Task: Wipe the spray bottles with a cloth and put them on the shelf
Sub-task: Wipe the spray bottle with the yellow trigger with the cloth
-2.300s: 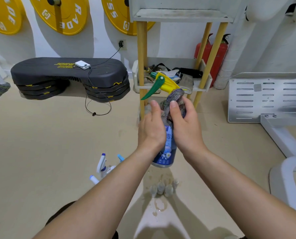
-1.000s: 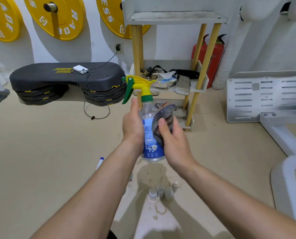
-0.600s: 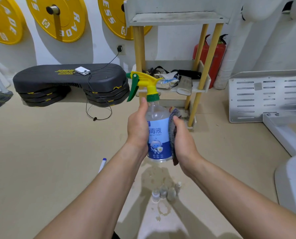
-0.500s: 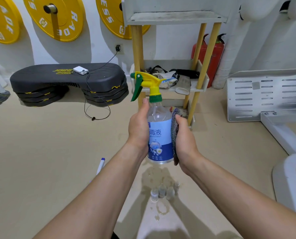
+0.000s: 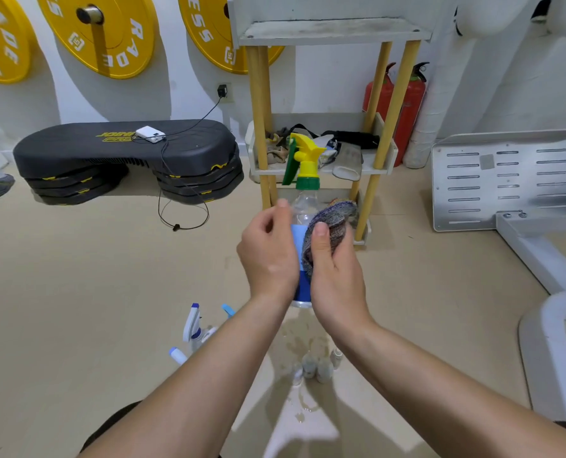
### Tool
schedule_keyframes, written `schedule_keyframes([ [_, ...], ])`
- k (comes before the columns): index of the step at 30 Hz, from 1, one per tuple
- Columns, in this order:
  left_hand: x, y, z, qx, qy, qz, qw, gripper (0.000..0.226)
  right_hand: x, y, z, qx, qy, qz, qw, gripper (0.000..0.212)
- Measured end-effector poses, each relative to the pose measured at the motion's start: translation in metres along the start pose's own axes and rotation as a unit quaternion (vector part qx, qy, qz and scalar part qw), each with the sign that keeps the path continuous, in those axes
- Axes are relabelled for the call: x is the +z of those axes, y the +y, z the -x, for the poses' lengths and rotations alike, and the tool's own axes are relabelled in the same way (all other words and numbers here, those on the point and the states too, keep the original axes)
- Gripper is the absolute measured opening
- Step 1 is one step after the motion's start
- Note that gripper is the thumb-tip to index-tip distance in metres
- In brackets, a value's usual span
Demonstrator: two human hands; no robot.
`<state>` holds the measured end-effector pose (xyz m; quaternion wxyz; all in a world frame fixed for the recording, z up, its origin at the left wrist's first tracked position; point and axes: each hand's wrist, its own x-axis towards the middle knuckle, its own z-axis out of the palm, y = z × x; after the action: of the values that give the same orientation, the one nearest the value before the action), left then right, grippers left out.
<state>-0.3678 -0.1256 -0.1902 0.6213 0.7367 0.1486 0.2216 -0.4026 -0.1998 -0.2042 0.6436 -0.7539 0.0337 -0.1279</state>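
Note:
A clear spray bottle (image 5: 300,209) with a blue label and a yellow-and-green trigger head is held upright in mid-air, in front of the shelf. My left hand (image 5: 268,256) grips its left side. My right hand (image 5: 336,276) presses a grey-blue cloth (image 5: 332,223) against the bottle's right side, thumb on the cloth. More spray bottles (image 5: 194,332) with white-and-blue heads stand on the floor at lower left, partly hidden by my left forearm. The wooden-legged shelf (image 5: 327,31) stands straight ahead against the wall.
The shelf's middle tier (image 5: 370,163) holds straps and gloves. Several small vials (image 5: 314,366) stand on a wet patch of floor below my hands. A black step platform (image 5: 126,157) lies left, a red extinguisher (image 5: 407,104) behind the shelf, a white machine frame (image 5: 512,180) right.
The bottle has turned from tilted to upright and its label has rotated. My right hand has slid the cloth around the bottle from its side to its upper front.

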Motion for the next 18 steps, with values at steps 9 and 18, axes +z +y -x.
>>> schedule_keyframes([
  [9, 0.005, 0.01, 0.009, -0.052, -0.103, 0.088, 0.989, 0.08, -0.01, -0.013, -0.015, -0.013, -0.016, -0.077, 0.997, 0.03],
  [18, 0.003, 0.013, 0.003, 0.011, -0.129, 0.121, 0.984, 0.057, -0.025, -0.012, -0.025, 0.17, -0.051, -0.23, 0.957, 0.05],
])
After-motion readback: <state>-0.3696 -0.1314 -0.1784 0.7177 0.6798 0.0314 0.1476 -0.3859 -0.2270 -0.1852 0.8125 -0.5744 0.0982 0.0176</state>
